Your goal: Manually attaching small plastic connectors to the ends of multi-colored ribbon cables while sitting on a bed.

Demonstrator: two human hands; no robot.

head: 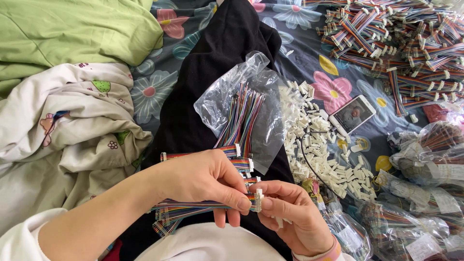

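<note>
Left hand [205,181] is closing thumb and forefinger around a rainbow ribbon cable [193,205], pinching it right near its end, w/ the rest of the fingers curled under. The cable is running out to the left below the wrist, across the black fabric [212,72] on the lap. Right hand [292,215] is meeting it from the other side, fingertips [268,203] pinched shut on the small white connector [258,199] sitting at the cable tip, so both hands are touching at that one spot. Can't tell if the connector is fully seated or not, too small.

Just above the left hand, more finished cables [239,162] are lying in a loose stack on the black fabric, and a clear plastic bag [232,92] w/ a bundle of colored wires [244,116] is spilling open toward them. Right of that, a pile of loose white connectors [319,154] is spreading over the flowered bedsheet [333,87], w/ a phone [353,115] lying just beside it, screen lit. Top right, a big heap of done cables [401,43] is covering the sheet. More bagged wire bundles [425,193] are sitting bottom right. Green blanket [72,29] and a white printed quilt [63,125] are bunching up on the left.
</note>
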